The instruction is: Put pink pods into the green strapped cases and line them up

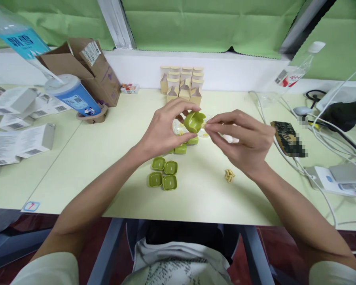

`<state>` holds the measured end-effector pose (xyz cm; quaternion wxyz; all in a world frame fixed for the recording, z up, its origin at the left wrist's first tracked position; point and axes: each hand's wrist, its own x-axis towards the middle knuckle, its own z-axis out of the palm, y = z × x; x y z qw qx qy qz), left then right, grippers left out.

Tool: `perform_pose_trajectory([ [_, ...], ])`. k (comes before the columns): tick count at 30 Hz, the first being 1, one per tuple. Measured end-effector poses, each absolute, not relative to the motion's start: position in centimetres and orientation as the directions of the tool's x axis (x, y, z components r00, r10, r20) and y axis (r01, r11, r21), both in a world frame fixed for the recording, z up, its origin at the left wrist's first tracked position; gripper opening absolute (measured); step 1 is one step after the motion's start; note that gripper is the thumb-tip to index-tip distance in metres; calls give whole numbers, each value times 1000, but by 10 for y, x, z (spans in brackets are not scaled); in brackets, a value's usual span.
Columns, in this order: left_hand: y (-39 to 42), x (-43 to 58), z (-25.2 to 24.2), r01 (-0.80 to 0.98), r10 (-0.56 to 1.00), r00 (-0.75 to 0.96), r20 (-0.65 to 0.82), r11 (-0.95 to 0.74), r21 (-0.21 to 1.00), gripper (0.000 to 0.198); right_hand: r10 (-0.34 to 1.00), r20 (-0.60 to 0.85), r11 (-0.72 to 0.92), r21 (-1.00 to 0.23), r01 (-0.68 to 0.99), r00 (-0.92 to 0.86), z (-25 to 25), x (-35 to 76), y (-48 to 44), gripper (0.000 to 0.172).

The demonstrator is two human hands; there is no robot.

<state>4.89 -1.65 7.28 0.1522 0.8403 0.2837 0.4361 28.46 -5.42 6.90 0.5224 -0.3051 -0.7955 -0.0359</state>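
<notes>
My left hand [163,128] pinches a small green plastic case [194,121], held open above the table. My right hand [240,138] is closed in a pinch right at the case's edge, holding something small and pale that I cannot make out. Below the hands lie several more green cases [163,174], open side up, and others [182,149] partly hidden under my left hand. A little pile of small yellow pieces [229,175] lies under my right wrist. A clear plastic bag [178,127] shows behind the case.
A stack of small beige boxes [182,84] stands at the back. A brown cardboard box [86,67], a blue cup [74,95] and white cartons [17,138] sit left. Cables [323,138], a bottle [293,73] and a dark card [287,136] lie right.
</notes>
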Motion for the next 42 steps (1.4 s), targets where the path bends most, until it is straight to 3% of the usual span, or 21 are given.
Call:
perform_pose_trajectory([
  [5,-24,55,73,342,507,535,676,-862,375,35,430,814,728,-57,684,-390,54,284,-49,19],
  [11,-27,57,70,324,450,554,700,-892,316,33,372,864,756,-70,651,-339,47,279,-49,16],
  [20,-24,59,67,311,441,551,708,-896,316,32,322,861,685,75,725,-393,43,275,-52,24],
  [23,-23,59,66,329,471,550,690,-881,339,37,373,848,697,11,717,-376,40,275,-52,26],
  [27,-18,58,66,357,522,505,688,-852,384,47,562,742,696,-187,693,-365,43,278,-52,26],
  [32,-15,55,67,365,533,490,690,-844,393,50,672,657,693,-396,602,-341,49,282,-57,23],
  [42,-19,58,62,333,516,549,658,-856,395,46,686,609,680,-341,649,-398,50,276,-57,31],
])
